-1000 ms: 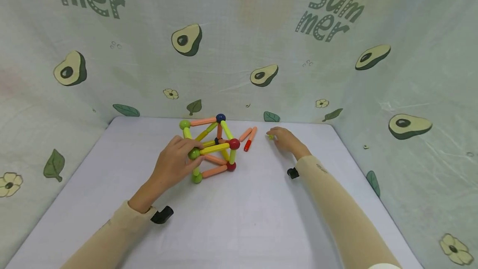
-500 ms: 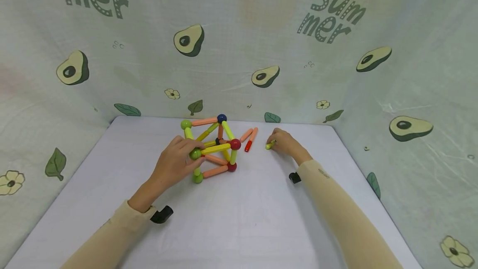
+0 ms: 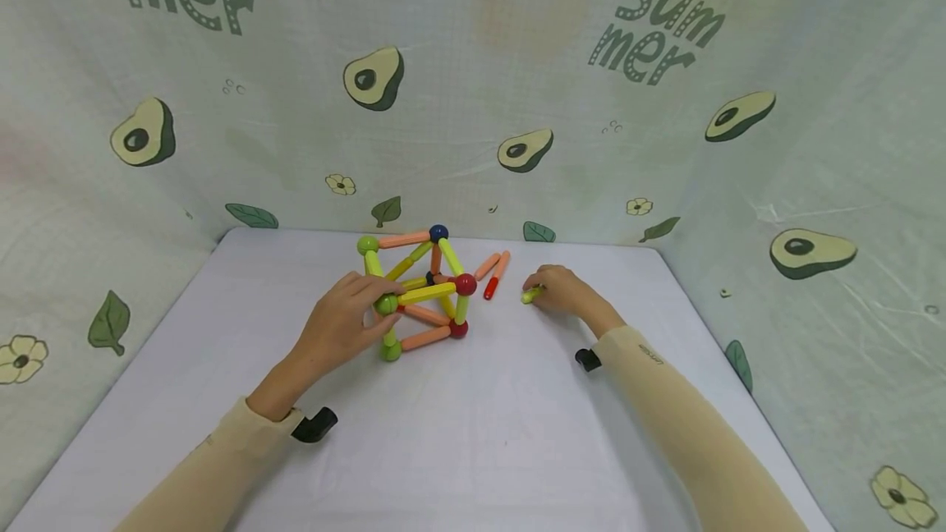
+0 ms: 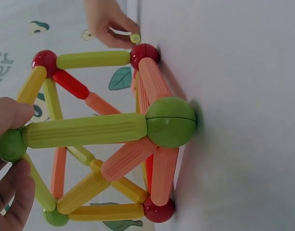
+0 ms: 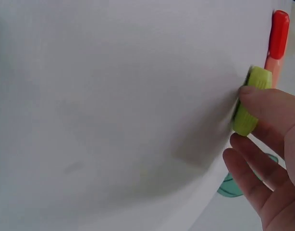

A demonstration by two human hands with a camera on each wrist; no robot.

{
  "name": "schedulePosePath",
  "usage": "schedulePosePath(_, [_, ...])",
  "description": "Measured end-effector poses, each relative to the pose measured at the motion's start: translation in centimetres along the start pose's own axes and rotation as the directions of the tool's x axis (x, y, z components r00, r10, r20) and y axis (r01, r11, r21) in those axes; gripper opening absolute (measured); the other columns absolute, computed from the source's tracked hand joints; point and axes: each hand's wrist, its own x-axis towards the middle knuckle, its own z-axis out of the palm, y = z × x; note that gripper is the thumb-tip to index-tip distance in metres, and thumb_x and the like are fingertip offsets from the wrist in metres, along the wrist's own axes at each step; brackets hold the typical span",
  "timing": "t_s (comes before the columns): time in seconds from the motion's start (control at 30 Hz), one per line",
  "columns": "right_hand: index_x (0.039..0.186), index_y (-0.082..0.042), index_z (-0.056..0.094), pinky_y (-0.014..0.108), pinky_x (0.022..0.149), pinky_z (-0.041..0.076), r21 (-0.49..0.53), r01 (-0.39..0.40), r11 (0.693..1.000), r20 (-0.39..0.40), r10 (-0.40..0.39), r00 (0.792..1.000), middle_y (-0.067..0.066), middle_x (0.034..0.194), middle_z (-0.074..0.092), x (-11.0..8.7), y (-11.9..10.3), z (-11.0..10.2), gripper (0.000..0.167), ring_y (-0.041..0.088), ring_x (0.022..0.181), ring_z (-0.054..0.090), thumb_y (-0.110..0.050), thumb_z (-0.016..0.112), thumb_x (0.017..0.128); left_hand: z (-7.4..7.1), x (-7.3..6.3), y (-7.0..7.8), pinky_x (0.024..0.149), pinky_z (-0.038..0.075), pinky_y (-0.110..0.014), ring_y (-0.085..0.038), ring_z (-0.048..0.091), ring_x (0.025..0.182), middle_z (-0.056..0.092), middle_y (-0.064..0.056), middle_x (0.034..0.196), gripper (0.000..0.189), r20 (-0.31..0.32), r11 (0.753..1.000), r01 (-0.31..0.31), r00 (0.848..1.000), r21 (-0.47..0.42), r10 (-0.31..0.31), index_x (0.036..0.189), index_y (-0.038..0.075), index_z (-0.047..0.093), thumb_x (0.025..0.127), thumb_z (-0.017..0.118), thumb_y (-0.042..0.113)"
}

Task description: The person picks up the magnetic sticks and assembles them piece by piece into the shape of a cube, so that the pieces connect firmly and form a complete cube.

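Observation:
A frame of magnetic rods and balls (image 3: 429, 294) stands on the white table, left of middle in the head view. My left hand (image 3: 336, 323) grips the green ball (image 4: 11, 145) at its upper near corner, thumb on one side and fingers on the other. A yellow-green rod (image 4: 85, 130) runs down from that ball to another green ball (image 4: 171, 122) at the table. To the right of the frame, my right hand (image 3: 565, 290) pinches a short yellow-green magnetic rod (image 5: 243, 121) between thumb and fingers, close over the tabletop. The finger behind the rod is partly hidden.
Between the frame and my right hand lie loose rods: a salmon one (image 3: 486, 266) and a salmon one joined to a red rod (image 3: 491, 289). Behind the table (image 3: 502, 433) hangs a printed cloth (image 3: 443, 146), which also lines both sides.
My right hand has drawn slightly nearer, and the yellow-green rod in its fingers has come further into view. My left hand and the frame have stayed in place.

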Motion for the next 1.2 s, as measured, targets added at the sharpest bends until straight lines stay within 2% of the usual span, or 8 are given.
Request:
schedulePosePath(0.17, [0.13, -0.009, 0.075, 0.052, 0.113, 0.047, -0.007, -0.015, 1.0, -0.007, 0.015, 1.0, 0.012, 0.131, 0.069, 1.1, -1.3, -0.4, 0.033, 0.032, 0.125, 0.062, -0.004, 0.07, 0.099, 0.1, 0.0, -0.1, 0.071, 0.051, -0.031, -0.018, 0.055, 0.092, 0.076, -0.001, 0.117, 0.044, 0.004, 1.0, 0.003, 1.0, 0.001, -0.003, 0.125, 0.014, 0.075, 0.085, 0.092, 0.02])
schedulePosePath(0.33, [0.135, -0.009, 0.073, 0.051, 0.116, 0.045, -0.039, 0.025, 0.999, -0.046, -0.027, 0.999, 0.014, 0.141, 0.064, 3.5, -2.8, -0.3, 0.035, 0.035, 0.134, 0.057, -0.007, 0.074, 0.1, -0.1, 0.1, 0.0, 0.071, 0.051, -0.032, -0.019, 0.056, 0.092, 0.076, -0.002, 0.116, 0.044, 0.008, 1.0, 0.008, 1.0, 0.006, -0.008, 0.124, 0.014, 0.075, 0.084, 0.092, 0.02])
schedulePosePath(0.5, [0.128, -0.013, 0.077, 0.048, 0.112, 0.05, -0.076, 0.03, 0.997, -0.014, -0.031, 0.999, 0.01, 0.134, 0.066, 5.1, -3.8, 0.3, 0.03, 0.032, 0.126, 0.057, -0.009, 0.076, 0.099, 0.0, 0.0, -0.1, 0.072, 0.052, -0.032, -0.019, 0.056, 0.093, 0.076, -0.001, 0.116, 0.043, 0.012, 1.0, 0.007, 1.0, -0.002, -0.007, 0.123, 0.015, 0.075, 0.084, 0.092, 0.02])
schedulePosePath(0.7, [0.118, -0.013, 0.08, 0.044, 0.108, 0.053, -0.158, 0.08, 0.984, 0.018, -0.078, 0.997, 0.009, 0.125, 0.07, 5.2, -4.1, 0.5, 0.021, 0.029, 0.12, 0.061, -0.011, 0.079, 0.097, 0.0, 0.1, -0.1, 0.072, 0.053, -0.033, -0.02, 0.057, 0.092, 0.076, -0.003, 0.115, 0.043, 0.016, 1.0, 0.0, 1.0, -0.001, 0.0, 0.123, 0.014, 0.075, 0.084, 0.092, 0.019])
schedulePosePath(0.87, [0.112, -0.012, 0.08, 0.04, 0.104, 0.055, -0.153, 0.099, 0.983, 0.069, -0.089, 0.994, 0.003, 0.107, 0.075, 5.1, -3.6, 0.4, 0.014, 0.023, 0.104, 0.066, -0.012, 0.077, 0.099, 0.0, 0.3, -0.1, 0.072, 0.053, -0.033, -0.02, 0.057, 0.092, 0.076, -0.003, 0.115, 0.043, 0.014, 1.0, -0.007, 1.0, -0.003, 0.007, 0.123, 0.014, 0.075, 0.084, 0.093, 0.018])
schedulePosePath(1.03, [0.115, -0.01, 0.082, 0.038, 0.101, 0.056, -0.122, 0.112, 0.986, 0.049, -0.107, 0.993, 0.003, 0.102, 0.075, 4.8, -3.1, 0.5, 0.017, 0.022, 0.096, 0.065, -0.011, 0.077, 0.099, 0.0, 0.3, -0.1, 0.07, 0.052, -0.032, -0.02, 0.057, 0.092, 0.076, -0.003, 0.115, 0.043, 0.013, 1.0, -0.007, 1.0, -0.003, 0.007, 0.122, 0.014, 0.075, 0.084, 0.093, 0.019])
schedulePosePath(1.2, [0.118, -0.01, 0.082, 0.037, 0.102, 0.056, -0.124, 0.145, 0.982, 0.015, -0.144, 0.989, 0.005, 0.107, 0.075, 4.6, -2.7, 0.8, 0.02, 0.022, 0.102, 0.067, -0.009, 0.075, 0.099, 0.0, 0.2, -0.1, 0.07, 0.053, -0.032, -0.019, 0.057, 0.092, 0.076, -0.003, 0.115, 0.043, 0.016, 1.0, 0.003, 1.0, 0.004, -0.003, 0.123, 0.014, 0.075, 0.084, 0.093, 0.02])
